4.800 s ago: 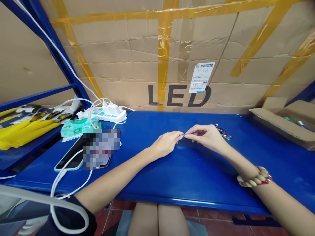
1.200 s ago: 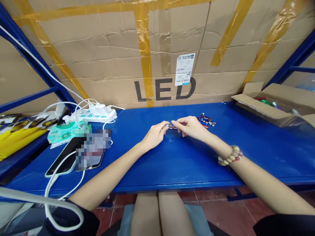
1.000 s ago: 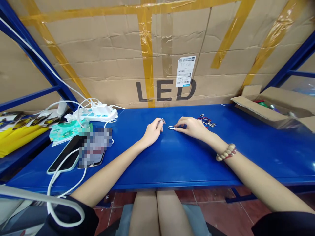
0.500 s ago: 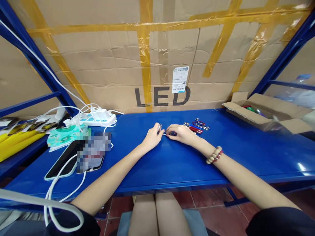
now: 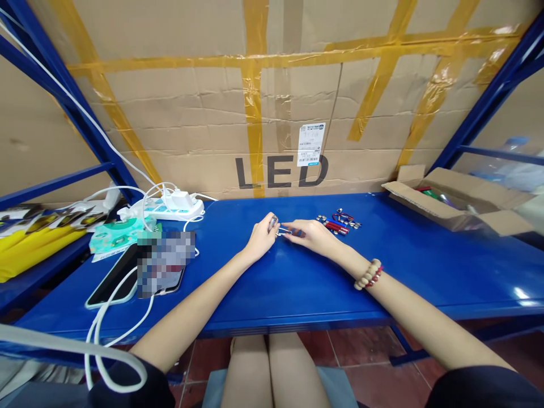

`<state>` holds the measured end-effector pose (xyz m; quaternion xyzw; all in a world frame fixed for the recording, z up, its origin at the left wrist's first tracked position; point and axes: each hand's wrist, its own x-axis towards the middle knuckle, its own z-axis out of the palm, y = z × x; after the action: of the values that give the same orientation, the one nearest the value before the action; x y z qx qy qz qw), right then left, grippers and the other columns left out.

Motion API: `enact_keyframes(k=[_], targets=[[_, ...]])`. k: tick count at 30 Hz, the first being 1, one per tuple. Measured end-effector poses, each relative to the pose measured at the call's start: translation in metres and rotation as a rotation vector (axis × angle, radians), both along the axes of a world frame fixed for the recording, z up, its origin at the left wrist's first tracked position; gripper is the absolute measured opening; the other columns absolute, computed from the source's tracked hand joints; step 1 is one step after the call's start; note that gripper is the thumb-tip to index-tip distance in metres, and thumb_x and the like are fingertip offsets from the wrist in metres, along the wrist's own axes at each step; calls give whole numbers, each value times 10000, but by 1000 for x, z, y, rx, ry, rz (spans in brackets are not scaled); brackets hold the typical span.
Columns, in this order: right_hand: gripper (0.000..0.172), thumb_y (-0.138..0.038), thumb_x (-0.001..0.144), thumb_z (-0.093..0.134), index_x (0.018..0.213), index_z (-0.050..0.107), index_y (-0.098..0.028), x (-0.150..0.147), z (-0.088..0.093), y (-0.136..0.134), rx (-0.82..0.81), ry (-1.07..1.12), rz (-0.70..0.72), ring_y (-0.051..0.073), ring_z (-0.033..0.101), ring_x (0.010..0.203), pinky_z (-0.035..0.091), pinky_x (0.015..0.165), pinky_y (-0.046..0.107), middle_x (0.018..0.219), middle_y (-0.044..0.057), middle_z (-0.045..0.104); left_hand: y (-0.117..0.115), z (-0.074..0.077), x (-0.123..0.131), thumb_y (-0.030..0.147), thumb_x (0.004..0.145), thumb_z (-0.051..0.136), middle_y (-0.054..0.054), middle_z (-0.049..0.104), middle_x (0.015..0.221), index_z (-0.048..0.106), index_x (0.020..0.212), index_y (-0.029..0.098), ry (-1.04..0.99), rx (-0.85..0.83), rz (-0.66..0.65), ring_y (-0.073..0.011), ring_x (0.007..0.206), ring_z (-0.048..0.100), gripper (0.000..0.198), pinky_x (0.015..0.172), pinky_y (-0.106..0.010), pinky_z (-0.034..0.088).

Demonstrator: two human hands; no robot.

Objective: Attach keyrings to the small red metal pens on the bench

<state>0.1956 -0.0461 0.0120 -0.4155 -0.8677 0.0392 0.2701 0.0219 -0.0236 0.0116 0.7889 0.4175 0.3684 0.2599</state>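
My left hand (image 5: 261,237) is closed around a small silver cylinder (image 5: 273,221), whose end sticks up past the fingers. A silver wire loop shaped like a carabiner (image 5: 284,230) spans the narrow gap between my hands. The thumb and fingers of my right hand (image 5: 309,234) pinch its right end; its left end meets my left fingertips, and I cannot tell whether it is joined to the cylinder. Just beyond my right hand lie red cylinders (image 5: 335,227), a red-and-blue carabiner (image 5: 342,215) and several small silver pieces (image 5: 356,225) on the blue table (image 5: 272,283).
Two phones, a dark-screened one (image 5: 113,277) and a blurred one (image 5: 165,266), lie left with white cables. Behind them are a green tissue pack (image 5: 123,233) and a power strip (image 5: 181,207). An open cardboard box (image 5: 437,207) stands right; a large carton (image 5: 191,124) forms the back.
More of the silver carabiner now shows between my hands, and my right fingertips have opened slightly around it. The silver cylinder in my left hand is more visible. The camera view has shifted a little.
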Motion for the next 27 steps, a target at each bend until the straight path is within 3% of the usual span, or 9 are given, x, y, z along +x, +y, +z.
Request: enact_keyframes(k=[4, 7, 13, 20, 27], targets=[[260, -270, 921, 427, 945, 642, -127, -4, 0, -3, 61, -230, 4, 176, 596, 714, 424, 645, 265, 784, 80, 636, -1, -2, 1, 169, 851, 452, 59, 390, 591, 368, 715, 194, 11, 31, -42, -87, 541, 416, 162, 567, -210, 320], [224, -239, 914, 439, 879, 629, -124, -6, -4, -3, 55, -283, 16, 167, 574, 683, 403, 628, 255, 750, 69, 611, 0, -6, -1, 172, 855, 442, 59, 389, 601, 372, 721, 193, 34, 32, -82, -83, 541, 410, 152, 571, -209, 323], [218, -260, 919, 425, 874, 605, -145, -4, -13, 1, 47, -218, 60, 160, 550, 663, 382, 616, 251, 721, 50, 589, 5, -11, -4, 125, 849, 401, 39, 481, 674, 424, 813, 191, 62, 68, -172, -85, 589, 459, 78, 593, -201, 348], [247, -267, 920, 403, 802, 590, -156, -4, -13, 3, 104, -147, 60, 142, 501, 594, 352, 577, 245, 658, 36, 551, 6, -11, -4, 168, 865, 402, 41, 465, 664, 408, 806, 198, 24, 72, -172, -89, 577, 452, 66, 577, -207, 343], [310, -284, 922, 376, 717, 572, -157, -4, -10, 5, 166, -142, -39, 152, 471, 587, 346, 573, 264, 624, 41, 530, 5, -10, -1, 259, 876, 424, 49, 446, 644, 387, 789, 200, 0, 40, -149, -87, 569, 445, 112, 579, -209, 347]])
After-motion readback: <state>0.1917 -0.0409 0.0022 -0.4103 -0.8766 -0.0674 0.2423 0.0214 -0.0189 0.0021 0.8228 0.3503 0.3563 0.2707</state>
